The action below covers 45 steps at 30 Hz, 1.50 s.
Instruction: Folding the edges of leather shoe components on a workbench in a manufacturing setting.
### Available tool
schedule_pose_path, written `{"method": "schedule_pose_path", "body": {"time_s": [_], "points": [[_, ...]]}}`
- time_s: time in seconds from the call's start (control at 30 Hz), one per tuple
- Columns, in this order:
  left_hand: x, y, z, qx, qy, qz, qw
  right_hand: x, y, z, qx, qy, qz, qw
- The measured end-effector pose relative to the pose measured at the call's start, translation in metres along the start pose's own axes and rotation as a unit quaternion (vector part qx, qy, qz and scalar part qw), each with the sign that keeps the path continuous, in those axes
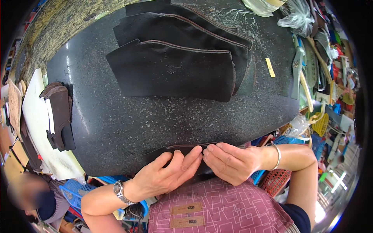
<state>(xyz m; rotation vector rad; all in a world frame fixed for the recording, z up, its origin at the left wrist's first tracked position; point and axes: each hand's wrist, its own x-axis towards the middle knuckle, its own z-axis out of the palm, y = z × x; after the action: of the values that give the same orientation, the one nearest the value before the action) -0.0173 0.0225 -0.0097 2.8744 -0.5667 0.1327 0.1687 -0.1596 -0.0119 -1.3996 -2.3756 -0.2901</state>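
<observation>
The person's left hand (pixel 165 173) and right hand (pixel 232 161) meet at the near edge of the counter, their fingertips almost touching; each grip is bent and nearly closed at a long, dark brown, leather-like piece with a thin raised line along its upper edge (pixel 155 154); the hands cover much of this piece, so whether either grip is pinched tight cannot be told; it lies along the counter's edge, just in front of a pink apron with pale angular lines (pixel 225 202).

Beyond the hands stretches the glossy black, pale-speckled counter (pixel 116 124); at its far side lies an overlapping stack of broad, dark brown, leather-like panels (pixel 175 72), with ridged seams along their upper edges; to its right is a short yellow strip (pixel 270 67), and near the left rim are small, notched, dark brown pieces (pixel 60 112) beside a curved white sheet (pixel 37 120).

As a judgement, the stacked panels look done along their seams, while the piece at the hands seems still being worked; how much of its edge is left cannot be told, as the fingers hide the middle.
</observation>
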Motion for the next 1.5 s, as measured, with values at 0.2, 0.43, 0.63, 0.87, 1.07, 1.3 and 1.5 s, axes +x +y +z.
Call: {"method": "schedule_pose_path", "body": {"time_s": [0.2,0.43,0.63,0.87,1.07,1.3,1.5], "points": [[-0.001,0.007,0.003,0.107,-0.034,0.009,0.994,-0.012,0.005,-0.009,0.041,-0.044,0.010,0.998],[-0.002,0.009,0.002,0.131,-0.055,-0.001,0.990,-0.035,0.016,-0.035,0.058,-0.092,0.099,0.989],[0.007,0.011,0.007,0.144,-0.053,-0.029,0.988,-0.011,-0.029,-0.004,0.057,-0.172,0.141,0.973],[-0.051,0.004,-0.020,-0.032,0.043,-0.182,0.982,-0.027,-0.026,-0.015,-0.045,-0.178,0.172,0.968],[-0.091,-0.088,-0.061,0.130,0.309,-0.465,0.819,0.051,0.022,-0.039,-0.040,0.025,0.152,0.987],[-0.116,-0.101,-0.050,0.255,0.225,-0.506,0.792,0.085,0.071,-0.005,-0.171,-0.047,0.265,0.948],[-0.038,-0.024,-0.068,-0.001,-0.086,-0.227,0.970,0.076,0.044,-0.030,0.036,0.057,0.236,0.969]]}}
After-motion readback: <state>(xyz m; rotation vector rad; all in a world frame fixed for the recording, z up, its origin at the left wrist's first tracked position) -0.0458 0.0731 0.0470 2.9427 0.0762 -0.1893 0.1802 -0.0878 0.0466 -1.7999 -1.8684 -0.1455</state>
